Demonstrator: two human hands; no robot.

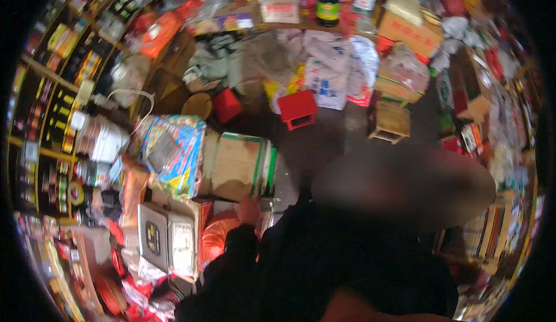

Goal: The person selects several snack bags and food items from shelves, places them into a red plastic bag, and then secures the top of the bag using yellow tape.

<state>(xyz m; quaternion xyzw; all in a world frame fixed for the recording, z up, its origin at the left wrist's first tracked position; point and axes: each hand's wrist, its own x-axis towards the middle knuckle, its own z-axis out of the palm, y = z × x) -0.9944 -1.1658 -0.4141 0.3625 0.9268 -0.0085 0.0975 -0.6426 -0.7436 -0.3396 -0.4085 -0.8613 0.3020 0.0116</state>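
My left hand [248, 209], in a dark sleeve, is blurred near the lower edge of a cardboard box with green edges [236, 165]. Just below it lies an orange-red plastic bag [216, 235]. Whether the fingers hold anything cannot be told. A silver and white box-shaped thing [182, 239] stands to the left of the bag. My right hand cannot be made out; a blurred patch of skin at the bottom edge is not clear enough to identify. Dark clothing fills the lower middle, and a blurred oval hides what lies above it.
Red plastic stools [298, 107] and a small wooden stool [392, 120] stand on the floor. Cloths and printed sacks [325, 74] lie beyond them. Shelves of bottles and jars [56, 118] line the left. A sauce bottle [327, 9] stands on the far shelf; cartons [408, 35] are stacked right.
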